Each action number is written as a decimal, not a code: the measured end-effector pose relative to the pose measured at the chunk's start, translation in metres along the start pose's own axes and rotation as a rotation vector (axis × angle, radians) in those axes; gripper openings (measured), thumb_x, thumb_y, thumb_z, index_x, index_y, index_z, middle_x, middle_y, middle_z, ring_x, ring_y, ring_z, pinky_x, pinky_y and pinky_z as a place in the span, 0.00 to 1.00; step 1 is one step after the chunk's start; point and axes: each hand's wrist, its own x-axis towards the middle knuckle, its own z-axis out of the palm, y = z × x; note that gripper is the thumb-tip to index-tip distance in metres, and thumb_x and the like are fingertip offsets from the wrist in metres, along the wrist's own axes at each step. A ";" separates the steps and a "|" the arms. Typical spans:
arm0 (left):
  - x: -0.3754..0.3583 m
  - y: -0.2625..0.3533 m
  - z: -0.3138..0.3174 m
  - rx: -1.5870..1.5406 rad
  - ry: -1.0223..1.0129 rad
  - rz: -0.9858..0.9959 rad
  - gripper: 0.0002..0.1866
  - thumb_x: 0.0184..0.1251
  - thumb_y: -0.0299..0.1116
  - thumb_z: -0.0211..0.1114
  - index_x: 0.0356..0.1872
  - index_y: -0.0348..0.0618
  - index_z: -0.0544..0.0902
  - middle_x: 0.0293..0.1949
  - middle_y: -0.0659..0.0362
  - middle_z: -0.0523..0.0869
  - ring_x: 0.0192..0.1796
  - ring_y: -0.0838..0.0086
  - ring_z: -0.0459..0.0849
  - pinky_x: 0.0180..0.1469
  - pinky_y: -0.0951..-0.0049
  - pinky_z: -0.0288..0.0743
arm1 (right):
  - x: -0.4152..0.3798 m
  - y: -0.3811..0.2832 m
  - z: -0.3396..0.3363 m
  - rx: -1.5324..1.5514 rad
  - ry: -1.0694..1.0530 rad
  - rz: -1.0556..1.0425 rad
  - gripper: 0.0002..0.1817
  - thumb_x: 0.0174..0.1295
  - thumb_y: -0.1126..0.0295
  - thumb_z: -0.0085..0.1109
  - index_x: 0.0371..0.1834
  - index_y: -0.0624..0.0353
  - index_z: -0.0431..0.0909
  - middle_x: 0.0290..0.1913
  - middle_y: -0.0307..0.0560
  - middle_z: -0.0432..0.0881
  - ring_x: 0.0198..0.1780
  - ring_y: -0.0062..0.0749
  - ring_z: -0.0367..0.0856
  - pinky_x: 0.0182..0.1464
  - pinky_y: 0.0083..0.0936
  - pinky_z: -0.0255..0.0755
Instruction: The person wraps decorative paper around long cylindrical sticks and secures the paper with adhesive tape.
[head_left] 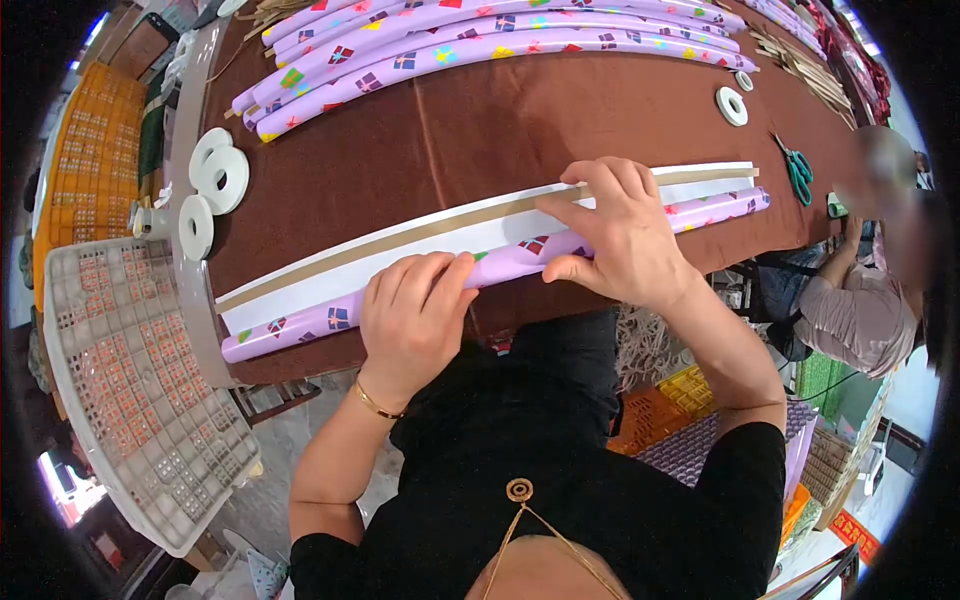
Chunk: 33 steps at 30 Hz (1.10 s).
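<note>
My left hand (412,315) and right hand (617,235) both rest, fingers curled and pressing down, on a partly rolled sheet of purple gift wrap (520,255) lying lengthwise along the near edge of the table (520,130). The left hand's fingers bend over the top of the roll; the right hand pinches it between thumb and spread fingers, the fingertips reaching onto the white underside (420,250) of the paper. Just beyond my fingers a brown strip (400,232) runs the length of the sheet. I judge it to be tape or its backing, though the view is too curved to be certain.

The rolling appears about half done: the printed tube is formed under both hands, while the white band and the strip beyond them remain flat and unrolled. Well beyond my hands, at the far side of the table, lie several finished rolls (480,40) in the same print.

The table surface is brown. Beyond and left of my left hand sit white tape rolls (218,175); beyond and right of my right hand lie another tape roll (732,105) and green-handled scissors (797,168). A grey plastic crate (130,380) stands left of the left hand, below table level. To the right of my right hand another person (860,310) sits nearby.
</note>
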 end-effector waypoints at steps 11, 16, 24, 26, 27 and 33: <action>0.002 0.002 -0.002 0.011 -0.032 0.006 0.19 0.54 0.32 0.71 0.49 0.45 0.83 0.43 0.60 0.81 0.45 0.64 0.80 0.46 0.65 0.72 | -0.033 0.039 -0.021 -0.110 -0.027 0.113 0.36 0.54 0.32 0.52 0.48 0.51 0.85 0.49 0.48 0.74 0.53 0.46 0.70 0.56 0.43 0.62; 0.004 0.004 -0.003 0.023 -0.054 0.007 0.18 0.55 0.30 0.70 0.49 0.44 0.82 0.45 0.59 0.81 0.46 0.62 0.79 0.48 0.63 0.71 | -0.050 0.059 -0.029 -0.145 -0.020 0.155 0.35 0.54 0.33 0.53 0.48 0.50 0.86 0.49 0.48 0.74 0.53 0.46 0.70 0.56 0.43 0.63; 0.004 0.008 -0.005 0.040 -0.115 -0.013 0.16 0.59 0.29 0.67 0.50 0.42 0.81 0.45 0.56 0.81 0.48 0.59 0.79 0.50 0.60 0.71 | -0.081 0.096 -0.044 -0.188 0.016 0.266 0.30 0.52 0.35 0.57 0.47 0.44 0.87 0.49 0.46 0.75 0.54 0.45 0.70 0.57 0.45 0.63; 0.004 0.008 -0.004 0.008 -0.111 -0.010 0.16 0.60 0.29 0.66 0.50 0.41 0.81 0.46 0.55 0.81 0.48 0.58 0.79 0.51 0.60 0.71 | -0.087 0.105 -0.048 -0.232 0.006 0.296 0.29 0.52 0.35 0.58 0.46 0.43 0.87 0.49 0.44 0.76 0.54 0.44 0.70 0.57 0.44 0.63; 0.005 0.009 -0.005 0.014 -0.118 -0.020 0.15 0.60 0.28 0.66 0.49 0.39 0.81 0.45 0.53 0.81 0.47 0.57 0.79 0.50 0.60 0.71 | -0.090 0.109 -0.050 -0.240 0.008 0.304 0.29 0.52 0.35 0.58 0.46 0.43 0.87 0.49 0.44 0.76 0.54 0.44 0.70 0.57 0.44 0.63; 0.006 0.011 -0.004 0.042 -0.128 -0.021 0.15 0.62 0.30 0.66 0.49 0.39 0.81 0.45 0.54 0.81 0.47 0.58 0.79 0.50 0.60 0.72 | -0.108 0.135 -0.059 -0.286 0.024 0.355 0.27 0.53 0.36 0.58 0.46 0.42 0.87 0.50 0.44 0.77 0.56 0.43 0.70 0.56 0.41 0.62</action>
